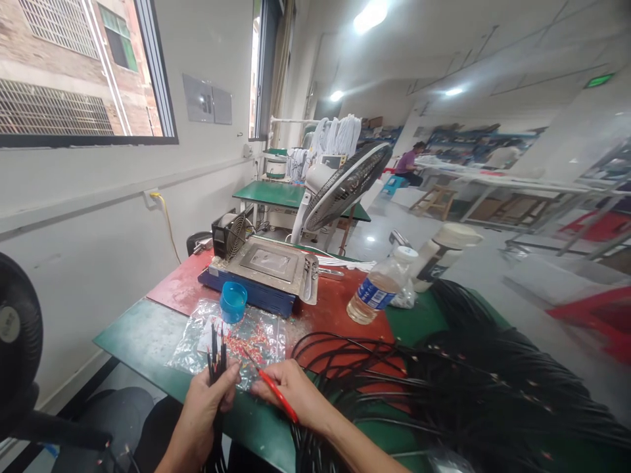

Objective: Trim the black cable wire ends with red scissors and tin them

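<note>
My left hand [204,401] is closed around a bundle of black cables [217,358], their stripped ends pointing up and the rest hanging below. In my right hand [290,391] is a slim red-handled tool [279,393] with a thin dark tip. The tip points up and left towards the cable ends, apart from them; whether the tool is scissors or tweezers I cannot tell. Just beyond both hands lies a clear plastic bag [185,348] scattered with small red and yellow bits [251,345]. On it stands a blue round container [233,302].
A blue-based heating plate [246,289] with a small fan [231,235] stands behind the bag. To the right are a plastic bottle [372,292], a flask [438,256] and a large heap of black cables [468,374]. A big fan [345,187] rises behind the table; a person [408,164] sits far off.
</note>
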A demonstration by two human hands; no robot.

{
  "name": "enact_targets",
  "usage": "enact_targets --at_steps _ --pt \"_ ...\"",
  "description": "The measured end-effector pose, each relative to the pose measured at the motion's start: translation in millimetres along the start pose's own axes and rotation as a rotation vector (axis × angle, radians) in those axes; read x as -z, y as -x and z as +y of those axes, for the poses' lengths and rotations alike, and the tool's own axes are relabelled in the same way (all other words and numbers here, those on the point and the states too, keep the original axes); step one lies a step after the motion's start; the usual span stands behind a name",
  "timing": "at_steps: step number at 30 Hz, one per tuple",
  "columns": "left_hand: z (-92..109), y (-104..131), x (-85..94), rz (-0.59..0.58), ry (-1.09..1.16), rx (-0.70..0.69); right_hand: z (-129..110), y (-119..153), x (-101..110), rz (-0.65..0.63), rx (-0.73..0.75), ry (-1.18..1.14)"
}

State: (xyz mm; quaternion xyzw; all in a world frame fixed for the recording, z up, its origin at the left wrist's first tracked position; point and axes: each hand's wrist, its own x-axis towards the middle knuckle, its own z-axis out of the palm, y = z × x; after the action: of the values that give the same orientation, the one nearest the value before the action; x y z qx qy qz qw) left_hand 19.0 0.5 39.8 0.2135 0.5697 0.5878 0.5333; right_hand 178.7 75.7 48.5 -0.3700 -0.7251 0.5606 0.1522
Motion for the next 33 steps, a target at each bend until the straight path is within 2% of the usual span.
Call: enact_targets --at_steps 4,8,11,18,22,25,33 --pt "-1.3 8.5 -0.5 -0.067 0.010 0.035 0.1 0.3 -2.3 0.028 -0.067 -0.369" --pt "0.3 19.5 -7.3 -0.112 -0.020 0.065 -3.6 3.3 -6.3 -0.021 -0.091 -0.583" --pt "1.4 24.9 -11.4 -0.147 -0.043 0.067 -6.7 5.6 -8.3 -0.061 -0.110 -0.621" --pt "-1.8 30.0 -10.4 -0.109 -0.087 0.035 -11.9 9.8 -8.3 -0.098 -0.066 -0.609" --pt "-6.4 28.8 -9.9 -0.203 -0.091 -0.012 -7.7 9.1 -12.1 -0.188 -0.213 -0.748" --pt "-9.5 28.0 -9.4 -0.271 -0.067 -0.021 -4.4 8.0 -14.6 -0.203 -0.292 -0.788" --pt "-4.7 30.2 -12.8 -0.306 -0.023 -0.015 -7.5 9.5 -15.0 -0.223 -0.254 -0.778"
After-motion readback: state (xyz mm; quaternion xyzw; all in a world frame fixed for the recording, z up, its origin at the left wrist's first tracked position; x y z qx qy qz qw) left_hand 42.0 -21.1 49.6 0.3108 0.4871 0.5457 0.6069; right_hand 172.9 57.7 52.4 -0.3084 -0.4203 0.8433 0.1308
